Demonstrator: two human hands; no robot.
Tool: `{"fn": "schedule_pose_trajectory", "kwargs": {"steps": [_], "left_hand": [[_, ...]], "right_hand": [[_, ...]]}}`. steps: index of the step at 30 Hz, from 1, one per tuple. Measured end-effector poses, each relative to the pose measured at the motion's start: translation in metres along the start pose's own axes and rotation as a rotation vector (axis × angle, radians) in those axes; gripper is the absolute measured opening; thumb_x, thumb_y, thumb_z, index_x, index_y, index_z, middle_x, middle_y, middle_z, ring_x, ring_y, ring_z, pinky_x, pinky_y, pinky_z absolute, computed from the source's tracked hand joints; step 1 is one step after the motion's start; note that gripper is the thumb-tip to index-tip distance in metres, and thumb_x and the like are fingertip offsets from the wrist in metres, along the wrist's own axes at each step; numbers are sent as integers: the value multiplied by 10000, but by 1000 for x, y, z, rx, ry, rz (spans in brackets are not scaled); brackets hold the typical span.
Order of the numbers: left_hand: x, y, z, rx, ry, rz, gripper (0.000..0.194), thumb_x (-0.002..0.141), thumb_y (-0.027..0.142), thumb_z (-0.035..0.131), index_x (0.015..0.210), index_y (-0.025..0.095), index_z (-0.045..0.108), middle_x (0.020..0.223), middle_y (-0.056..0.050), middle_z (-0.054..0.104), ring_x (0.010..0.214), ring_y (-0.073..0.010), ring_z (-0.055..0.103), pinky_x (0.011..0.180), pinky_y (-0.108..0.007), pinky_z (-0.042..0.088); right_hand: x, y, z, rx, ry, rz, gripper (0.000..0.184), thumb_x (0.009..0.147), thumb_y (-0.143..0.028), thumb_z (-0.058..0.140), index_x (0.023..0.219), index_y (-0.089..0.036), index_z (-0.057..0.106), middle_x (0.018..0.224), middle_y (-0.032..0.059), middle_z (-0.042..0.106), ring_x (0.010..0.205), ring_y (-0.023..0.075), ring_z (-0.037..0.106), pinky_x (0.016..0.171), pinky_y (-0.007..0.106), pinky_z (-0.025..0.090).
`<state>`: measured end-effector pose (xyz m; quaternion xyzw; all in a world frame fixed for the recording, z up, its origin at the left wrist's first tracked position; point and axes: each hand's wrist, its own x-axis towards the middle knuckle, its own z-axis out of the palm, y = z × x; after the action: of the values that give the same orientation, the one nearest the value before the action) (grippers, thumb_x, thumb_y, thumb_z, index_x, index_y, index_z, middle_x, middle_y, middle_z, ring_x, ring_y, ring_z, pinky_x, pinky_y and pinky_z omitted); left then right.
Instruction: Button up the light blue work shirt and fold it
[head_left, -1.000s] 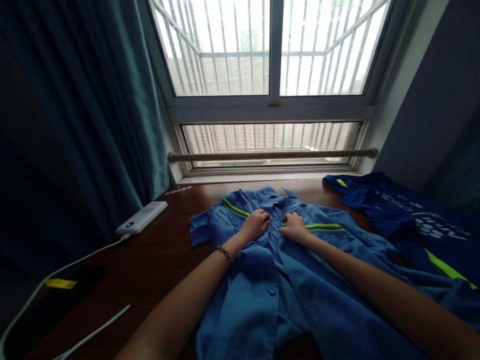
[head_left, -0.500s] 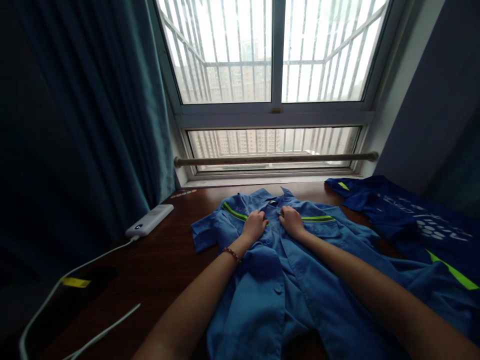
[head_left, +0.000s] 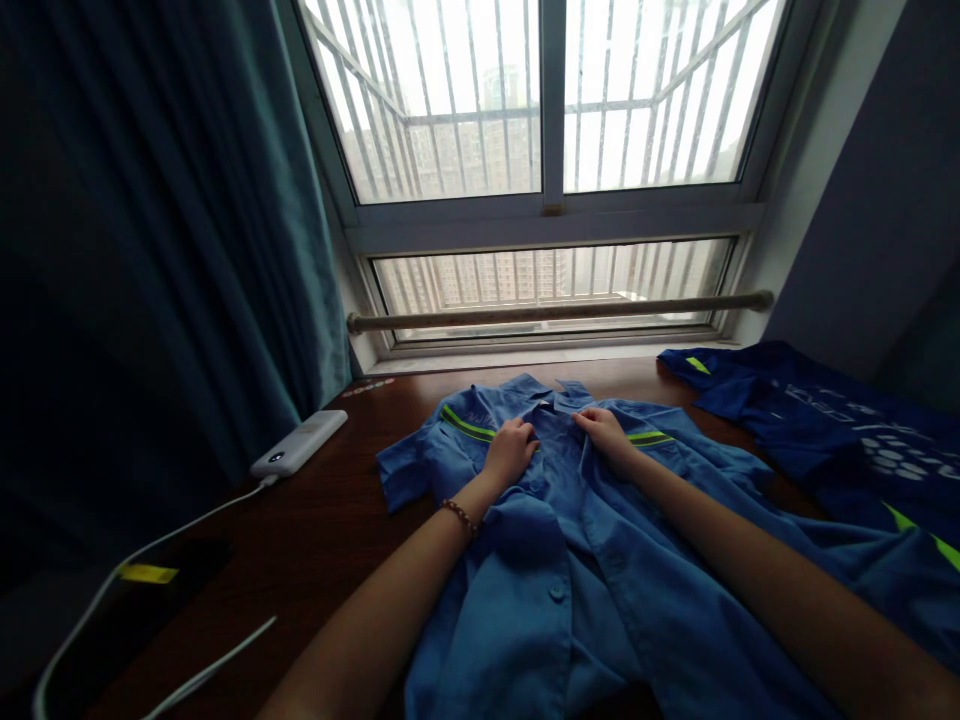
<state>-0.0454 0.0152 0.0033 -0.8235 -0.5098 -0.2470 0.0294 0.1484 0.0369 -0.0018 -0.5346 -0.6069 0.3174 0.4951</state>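
A blue work shirt [head_left: 570,570] with yellow-green reflective stripes lies spread on a dark wooden table [head_left: 315,520], collar toward the window. My left hand [head_left: 511,448] rests on the shirt's left chest just below the collar, fingers curled and gripping the front edge of the fabric. A beaded bracelet sits on that wrist. My right hand [head_left: 606,432] is on the right chest beside the placket, fingers bent and pinching the cloth near the collar. Both forearms stretch over the shirt's body.
A darker blue garment [head_left: 825,430] with white print lies at the right. A white power bank [head_left: 298,443] with a white cable lies at the left, near a dark phone [head_left: 150,585] with a yellow tag. A teal curtain [head_left: 172,250] hangs at left; a window and rail stand behind.
My right hand has slid up and slightly right toward the collar. The shirt front edges now lie closer together. My left hand has hardly moved.
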Motion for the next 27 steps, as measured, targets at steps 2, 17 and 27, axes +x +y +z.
{"fn": "schedule_pose_trajectory", "kwargs": {"steps": [2,17,27], "left_hand": [[0,0,1,-5,-3,-1,94,775,250,552,808,166,578,835,-50,553,828,-171,513,729,-261,411],[-1,5,-5,-17,-32,-37,107,782,243,536,828,165,593,848,-54,556,837,-175,522,739,-270,415],[-2,8,-11,-55,57,-26,87,748,234,585,821,188,598,845,-47,562,877,-187,508,773,-277,394]], "right_hand": [[-2,0,0,65,13,22,336,663,-482,519,650,-149,560,554,4,555,535,135,504,513,247,393],[-14,-20,-4,71,-320,-76,253,520,-268,712,740,-151,666,702,26,665,693,182,612,645,278,474],[-21,-28,4,-139,-93,-136,88,590,-237,638,644,-172,615,625,0,613,623,154,548,611,261,416]]}}
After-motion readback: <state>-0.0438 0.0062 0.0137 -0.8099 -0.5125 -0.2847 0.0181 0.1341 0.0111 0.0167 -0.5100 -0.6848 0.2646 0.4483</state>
